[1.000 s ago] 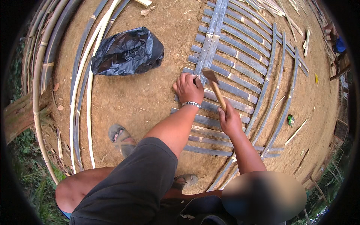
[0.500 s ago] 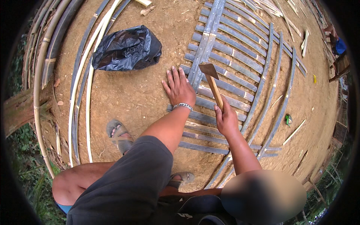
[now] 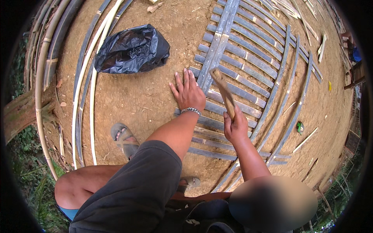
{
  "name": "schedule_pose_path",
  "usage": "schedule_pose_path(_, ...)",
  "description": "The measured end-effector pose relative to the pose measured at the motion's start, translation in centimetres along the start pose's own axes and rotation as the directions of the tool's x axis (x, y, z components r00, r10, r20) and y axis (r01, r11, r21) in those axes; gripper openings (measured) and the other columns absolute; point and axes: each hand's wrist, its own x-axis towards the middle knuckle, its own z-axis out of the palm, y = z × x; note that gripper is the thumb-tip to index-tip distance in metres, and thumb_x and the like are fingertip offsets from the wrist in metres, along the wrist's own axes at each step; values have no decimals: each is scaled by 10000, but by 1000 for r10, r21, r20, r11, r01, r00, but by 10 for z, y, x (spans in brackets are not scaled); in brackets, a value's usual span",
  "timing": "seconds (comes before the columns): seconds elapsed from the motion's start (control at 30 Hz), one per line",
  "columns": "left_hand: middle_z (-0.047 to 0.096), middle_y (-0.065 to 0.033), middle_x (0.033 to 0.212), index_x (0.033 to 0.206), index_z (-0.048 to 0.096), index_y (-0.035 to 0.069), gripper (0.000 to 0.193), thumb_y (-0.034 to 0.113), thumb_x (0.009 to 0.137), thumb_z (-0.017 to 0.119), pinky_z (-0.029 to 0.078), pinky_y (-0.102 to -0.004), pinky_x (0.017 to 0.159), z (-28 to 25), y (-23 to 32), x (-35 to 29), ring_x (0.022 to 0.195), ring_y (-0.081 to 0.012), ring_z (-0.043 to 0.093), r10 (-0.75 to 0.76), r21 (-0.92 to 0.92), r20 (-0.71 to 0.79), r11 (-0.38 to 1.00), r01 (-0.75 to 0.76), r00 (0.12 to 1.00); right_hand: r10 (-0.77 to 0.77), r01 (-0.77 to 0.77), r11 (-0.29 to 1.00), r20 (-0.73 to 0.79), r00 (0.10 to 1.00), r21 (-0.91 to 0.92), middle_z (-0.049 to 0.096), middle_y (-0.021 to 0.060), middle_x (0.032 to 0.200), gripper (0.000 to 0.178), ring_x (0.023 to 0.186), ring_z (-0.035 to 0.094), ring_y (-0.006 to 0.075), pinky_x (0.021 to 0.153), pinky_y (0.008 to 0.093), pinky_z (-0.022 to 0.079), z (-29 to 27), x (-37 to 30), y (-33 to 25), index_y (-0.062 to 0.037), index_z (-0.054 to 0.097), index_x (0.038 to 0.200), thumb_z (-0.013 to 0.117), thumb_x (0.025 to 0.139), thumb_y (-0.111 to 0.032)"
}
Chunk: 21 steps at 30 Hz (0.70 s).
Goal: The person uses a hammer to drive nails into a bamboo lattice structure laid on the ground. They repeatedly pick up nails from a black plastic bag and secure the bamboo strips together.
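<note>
A lattice of split bamboo slats (image 3: 248,69) lies on the ground, its paired lengthwise strips (image 3: 219,42) running across the slats. My left hand (image 3: 190,93), with a chain bracelet on the wrist, rests fingers spread beside those strips at the slat ends. Nothing shows in it; its palm is hidden. In my right hand (image 3: 237,126) is a wooden-handled hatchet (image 3: 225,91), gripped by the handle. Its head is over the lengthwise strips, seen nearly edge-on and blurred. Whether it touches them I cannot tell.
A black plastic bag (image 3: 134,48) with small dark pieces inside sits open at upper left. Long bamboo strips (image 3: 93,112) and poles (image 3: 39,85) lie further left. On the right are a green tape measure (image 3: 300,127) and a loose pale stick (image 3: 305,139). My sandalled foot (image 3: 124,139) is near.
The hatchet has turned in my right hand, its flat blade face no longer showing. My left hand stays at about the same spot on the slat ends. The view has shifted slightly.
</note>
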Motion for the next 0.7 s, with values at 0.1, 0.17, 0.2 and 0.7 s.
schedule_pose_path(0.1, 290, -93, 1698, 1582, 387, 39, 629, 188, 977, 473, 29, -605, 1265, -2, 9, 3, 1590, -386, 132, 13, -23, 21, 1000, -12, 1000, 340, -282, 934, 299, 892, -221, 700, 269, 1145, 492, 998, 698, 464, 836, 479, 562, -2, 8, 11, -81, 526, 1449, 664, 980, -131)
schedule_pose_path(0.17, 294, -89, 1696, 1577, 397, 39, 615, 192, 986, 464, 30, -604, 1266, -3, 7, 5, 1589, -385, 138, 9, -23, 14, 1000, -8, 1000, 264, -221, 955, 224, 938, -198, 701, 236, 1178, 512, 979, 699, 451, 809, 482, 573, -3, 6, 8, -103, 532, 1437, 690, 950, -96)
schedule_pose_path(0.2, 297, -86, 1695, 1575, 400, 39, 611, 194, 988, 462, 30, -604, 1266, -1, 8, 7, 1588, -385, 142, 6, -23, 2, 1000, -6, 1000, 225, -190, 964, 184, 957, -188, 701, 219, 1194, 525, 969, 700, 445, 795, 483, 578, -3, 6, 7, -114, 535, 1431, 703, 935, -79)
schedule_pose_path(0.7, 311, -48, 1693, 1572, 423, 74, 591, 203, 998, 467, 40, -599, 1268, -1, -3, 3, 1586, -368, 163, -3, 2, -12, 1000, 3, 1000, 4, -2, 1000, 51, 999, -31, 690, 239, 1193, 568, 990, 691, 459, 834, 460, 586, 11, -11, 22, -112, 487, 1458, 683, 930, -45)
